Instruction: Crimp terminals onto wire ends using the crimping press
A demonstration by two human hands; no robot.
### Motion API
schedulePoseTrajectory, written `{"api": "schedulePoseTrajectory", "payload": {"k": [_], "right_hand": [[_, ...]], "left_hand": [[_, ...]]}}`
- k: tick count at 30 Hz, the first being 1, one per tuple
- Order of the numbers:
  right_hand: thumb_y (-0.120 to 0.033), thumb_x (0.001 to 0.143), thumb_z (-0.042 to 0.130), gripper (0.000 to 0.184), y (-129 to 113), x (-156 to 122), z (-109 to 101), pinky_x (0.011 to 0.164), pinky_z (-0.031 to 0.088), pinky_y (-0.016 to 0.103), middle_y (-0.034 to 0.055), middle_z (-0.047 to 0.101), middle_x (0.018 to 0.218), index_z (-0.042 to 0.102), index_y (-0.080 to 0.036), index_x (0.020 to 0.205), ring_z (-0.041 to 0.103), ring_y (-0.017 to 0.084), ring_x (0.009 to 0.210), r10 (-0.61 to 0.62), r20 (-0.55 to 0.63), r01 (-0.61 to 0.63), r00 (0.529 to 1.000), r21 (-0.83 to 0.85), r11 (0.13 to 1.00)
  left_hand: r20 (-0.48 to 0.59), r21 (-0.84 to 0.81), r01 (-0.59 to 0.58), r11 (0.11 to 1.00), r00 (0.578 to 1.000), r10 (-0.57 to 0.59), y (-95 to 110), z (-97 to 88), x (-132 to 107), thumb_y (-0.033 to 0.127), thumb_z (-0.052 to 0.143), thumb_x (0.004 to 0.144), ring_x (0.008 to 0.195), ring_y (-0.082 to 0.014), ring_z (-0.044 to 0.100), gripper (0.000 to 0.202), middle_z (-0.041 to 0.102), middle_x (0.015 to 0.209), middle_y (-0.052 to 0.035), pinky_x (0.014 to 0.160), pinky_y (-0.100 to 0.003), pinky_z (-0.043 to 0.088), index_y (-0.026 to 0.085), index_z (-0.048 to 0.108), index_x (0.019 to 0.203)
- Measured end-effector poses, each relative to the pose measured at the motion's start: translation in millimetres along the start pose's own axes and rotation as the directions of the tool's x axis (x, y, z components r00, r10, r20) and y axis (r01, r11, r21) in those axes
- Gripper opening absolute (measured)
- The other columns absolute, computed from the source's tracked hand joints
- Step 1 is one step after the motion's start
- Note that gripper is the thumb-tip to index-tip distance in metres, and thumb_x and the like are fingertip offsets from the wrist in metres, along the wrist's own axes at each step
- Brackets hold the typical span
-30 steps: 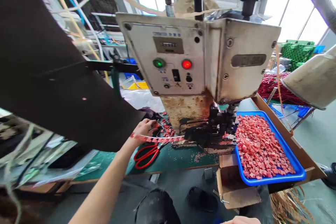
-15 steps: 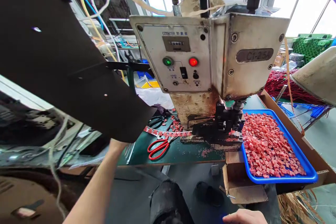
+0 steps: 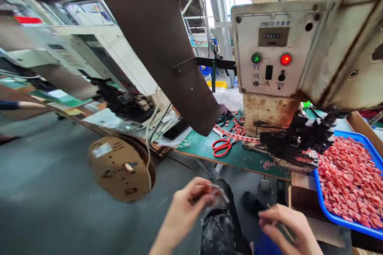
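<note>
My left hand [image 3: 185, 207] is low in front of me, above my knee, its fingers pinched on a short piece of red component tape [image 3: 214, 190]. My right hand [image 3: 285, 225] is to the right of it, fingers curled on what looks like a thin strip, though blur hides what it is. Both hands are away from the bench. The worn cream machine [image 3: 271, 59] stands on the green bench mat [image 3: 239, 157], with a red tape strip [image 3: 236, 135] leading into its black tooling [image 3: 302, 139].
Red-handled scissors [image 3: 223, 148] lie on the mat. A blue tray [image 3: 326, 203] full of small red pieces sits at the right. A large dark reel [image 3: 161, 44] hangs overhead at the left. A cardboard reel [image 3: 119, 167] lies on the grey floor.
My view has swung left and down. My left hand came back from the tape beside the machine to my lap, holding a red piece. My right hand rose to meet it.
</note>
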State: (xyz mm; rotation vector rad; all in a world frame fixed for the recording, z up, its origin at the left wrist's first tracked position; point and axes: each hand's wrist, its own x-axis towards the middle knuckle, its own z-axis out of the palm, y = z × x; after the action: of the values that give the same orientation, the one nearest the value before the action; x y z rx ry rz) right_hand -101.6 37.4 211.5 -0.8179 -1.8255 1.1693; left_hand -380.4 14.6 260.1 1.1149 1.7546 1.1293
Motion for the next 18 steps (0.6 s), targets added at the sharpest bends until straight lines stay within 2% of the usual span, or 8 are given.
{"api": "schedulePoseTrajectory", "payload": {"k": [2,4,6,9,13,15,18], "right_hand": [[-0.040,0.099,0.063,0.025,-11.2,17.7,2.0,0.077,0.059,0.027,0.0079,0.078,0.096,0.078,-0.026,0.113,0.073,0.020,0.080,-0.027,-0.008,0.027,1.000,-0.019,0.999],[-0.037,0.098,0.065,0.022,-18.0,28.4,-1.5,0.077,0.058,0.026,0.0080,0.075,0.100,0.078,-0.025,0.112,0.072,0.019,0.081,-0.018,-0.020,0.017,1.000,-0.048,0.999],[-0.035,0.098,0.065,0.018,-19.0,30.8,-10.9,0.076,0.056,0.026,0.0070,0.074,0.096,0.079,-0.025,0.102,0.070,0.018,0.082,0.005,-0.012,-0.005,1.000,-0.070,0.998],[-0.032,0.099,0.064,0.018,-13.0,23.0,-29.1,0.075,0.054,0.026,0.0058,0.074,0.093,0.079,-0.024,0.093,0.070,0.018,0.084,0.062,0.021,-0.060,0.998,-0.075,0.995],[-0.026,0.097,0.062,0.014,-1.6,11.3,-39.9,0.070,0.053,0.025,0.0054,0.073,0.088,0.075,-0.021,0.100,0.069,0.018,0.079,0.156,-0.091,-0.168,0.984,-0.153,0.974],[-0.020,0.095,0.059,0.014,3.5,10.1,-38.0,0.066,0.051,0.025,0.0050,0.070,0.082,0.073,-0.019,0.094,0.067,0.017,0.072,0.128,-0.111,-0.153,0.986,-0.265,0.952],[-0.011,0.087,0.054,0.015,8.9,12.8,-33.7,0.056,0.045,0.024,0.0020,0.062,0.072,0.065,-0.019,0.080,0.059,0.014,0.060,0.016,-0.080,-0.048,0.997,-0.424,0.904]], "left_hand": [[0.187,-0.048,0.003,0.999,0.982,0.006,1.0,39.6,-9.8,0.038,0.074,0.071,0.057,-0.0195,0.070,0.017,0.078,0.067,-0.0005,0.061,-0.029,0.054,0.026,0.064,0.076],[0.290,-0.058,-0.032,0.998,0.956,0.047,4.7,69.9,-13.5,0.029,0.068,0.075,0.059,-0.0179,0.071,0.005,0.078,0.068,0.0011,0.062,-0.027,0.054,0.027,0.063,0.077],[0.351,-0.061,-0.088,0.994,0.931,0.104,9.5,88.5,-13.0,0.026,0.065,0.078,0.061,-0.0169,0.071,0.002,0.078,0.068,0.0022,0.065,-0.025,0.054,0.027,0.064,0.078],[0.434,-0.088,-0.128,0.988,0.888,0.154,14.4,102.2,-7.0,0.029,0.067,0.080,0.062,-0.0163,0.072,0.004,0.078,0.071,0.0029,0.065,-0.024,0.055,0.028,0.063,0.081],[0.495,-0.031,-0.185,0.982,0.851,0.176,13.2,113.5,1.0,0.027,0.061,0.084,0.070,-0.0151,0.074,0.002,0.079,0.077,0.0046,0.068,-0.021,0.054,0.028,0.062,0.085],[0.495,0.050,-0.242,0.969,0.849,0.186,10.6,117.9,2.8,0.025,0.059,0.085,0.073,-0.0145,0.075,0.004,0.080,0.079,0.0052,0.071,-0.020,0.052,0.028,0.061,0.085],[0.496,0.145,-0.311,0.939,0.844,0.203,7.9,120.3,3.7,0.024,0.058,0.085,0.074,-0.0141,0.075,0.005,0.079,0.079,0.0053,0.071,-0.019,0.051,0.028,0.061,0.085]]}}
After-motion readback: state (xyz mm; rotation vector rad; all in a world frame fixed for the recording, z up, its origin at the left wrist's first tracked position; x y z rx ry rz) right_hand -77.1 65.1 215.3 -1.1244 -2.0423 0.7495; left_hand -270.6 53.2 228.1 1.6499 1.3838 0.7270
